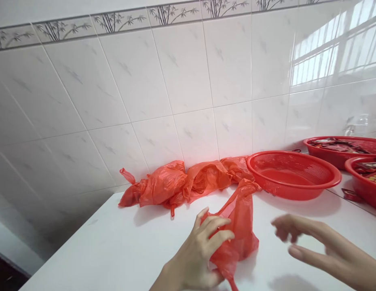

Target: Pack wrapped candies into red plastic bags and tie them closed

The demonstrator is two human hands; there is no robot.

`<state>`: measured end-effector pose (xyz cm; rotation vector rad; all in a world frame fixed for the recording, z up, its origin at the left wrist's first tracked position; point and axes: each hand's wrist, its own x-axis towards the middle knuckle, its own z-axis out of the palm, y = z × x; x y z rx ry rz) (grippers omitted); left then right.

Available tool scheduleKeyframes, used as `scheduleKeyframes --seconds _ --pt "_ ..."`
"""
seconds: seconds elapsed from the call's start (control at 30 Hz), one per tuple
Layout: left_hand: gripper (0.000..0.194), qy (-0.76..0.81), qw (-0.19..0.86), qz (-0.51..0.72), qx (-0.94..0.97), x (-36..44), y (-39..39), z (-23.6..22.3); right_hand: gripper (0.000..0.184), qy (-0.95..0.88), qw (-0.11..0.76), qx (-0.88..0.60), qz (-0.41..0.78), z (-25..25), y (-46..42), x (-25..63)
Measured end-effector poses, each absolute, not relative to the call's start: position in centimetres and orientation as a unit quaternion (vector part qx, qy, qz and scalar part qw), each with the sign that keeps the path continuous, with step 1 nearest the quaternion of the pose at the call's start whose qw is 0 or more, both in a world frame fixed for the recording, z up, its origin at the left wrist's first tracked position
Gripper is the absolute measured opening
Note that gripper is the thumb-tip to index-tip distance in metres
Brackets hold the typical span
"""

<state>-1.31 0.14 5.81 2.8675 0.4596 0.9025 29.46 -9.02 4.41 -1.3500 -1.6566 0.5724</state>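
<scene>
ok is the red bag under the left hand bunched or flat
Bunched: the thin red plastic bag is gathered in creases under the left hand, not spread flat.

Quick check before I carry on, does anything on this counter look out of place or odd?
Crumpled red plastic bags lie twisted in a heap against the tiled wall, looking messy beside the neatly set red basket.
</scene>
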Motion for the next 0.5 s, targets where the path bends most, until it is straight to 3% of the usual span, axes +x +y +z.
scheduleKeyframes --seconds 0.1,0.17,0.23,0.37,0.5 --pt "0.021 0.178 0.089 0.332 0.922 -1.4 0.2 6.1 0.086 -0.675 0.452 -0.529 0.245 5.7 -5.5 27.8" --pt "0.009 0.206 0.153 0.371 0.893 -1.3 0.4 6.3 0.095 -0.669 0.457 -0.526 0.259 5.9 -3.5 26.1" --pt "0.017 0.241 0.246 0.421 0.839 -0.8 0.7 6.6 0.089 -0.653 0.471 -0.527 0.273 5.9 -2.1 24.2" --pt "0.035 0.306 0.405 0.548 0.665 0.4 1.6 7.9 0.06 -0.59 0.558 -0.496 0.308 6.6 0.1 21.6" --pt "0.036 0.316 0.477 0.641 0.511 0.4 3.1 10.1 0.054 -0.499 0.633 -0.41 0.426 8.3 2.2 21.7"
